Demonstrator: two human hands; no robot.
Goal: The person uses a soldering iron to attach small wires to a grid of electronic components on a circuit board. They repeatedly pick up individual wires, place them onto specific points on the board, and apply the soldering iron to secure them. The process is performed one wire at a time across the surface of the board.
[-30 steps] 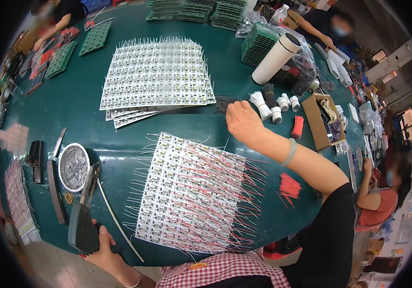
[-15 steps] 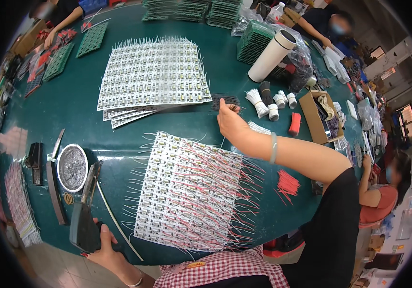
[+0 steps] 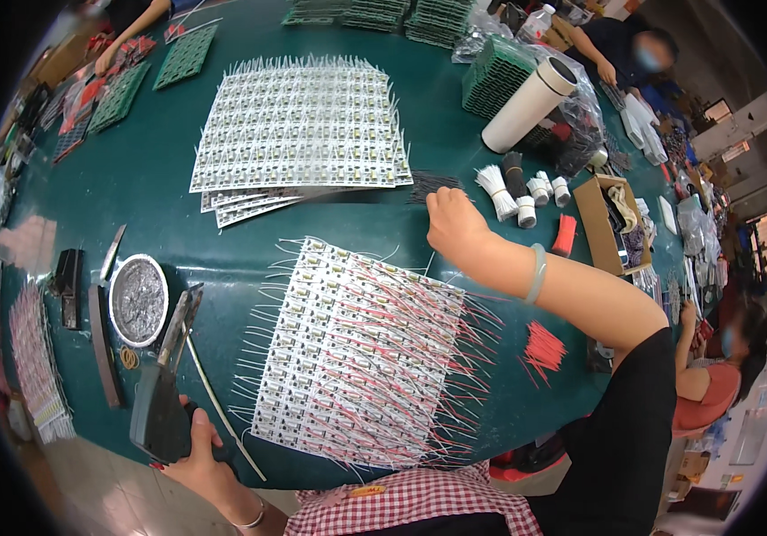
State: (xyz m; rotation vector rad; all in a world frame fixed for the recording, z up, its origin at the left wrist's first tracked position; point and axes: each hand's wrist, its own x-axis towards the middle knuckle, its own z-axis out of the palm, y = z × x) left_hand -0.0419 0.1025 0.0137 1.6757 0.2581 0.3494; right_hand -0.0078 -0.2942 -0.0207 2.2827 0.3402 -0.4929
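Note:
My left hand [image 3: 200, 451] grips a dark pistol-shaped soldering gun [image 3: 153, 415], whose metal tip points up toward a round white bowl [image 3: 138, 304] with silvery contents. My right hand [image 3: 456, 221] is closed, knuckles up, at the near side of a small pile of thin black wires [image 3: 434, 184]; its fingertips are hidden, and what they pinch I cannot make out. Between my hands lies a white circuit board panel [image 3: 312, 357], with red and black wires across its right part and pale wires sticking out at its left edge.
Behind lies a stack of white board panels [image 3: 303, 125]. A white tumbler [image 3: 529, 105], bundles of white wire [image 3: 494, 191], red wires [image 3: 544, 350] and a cardboard box [image 3: 599, 223] stand or lie at the right. Other people work around the table.
My right hand has turned knuckles up and its fingertips are now hidden at the black wires. The left hand still holds the soldering gun; the whole view has shifted slightly.

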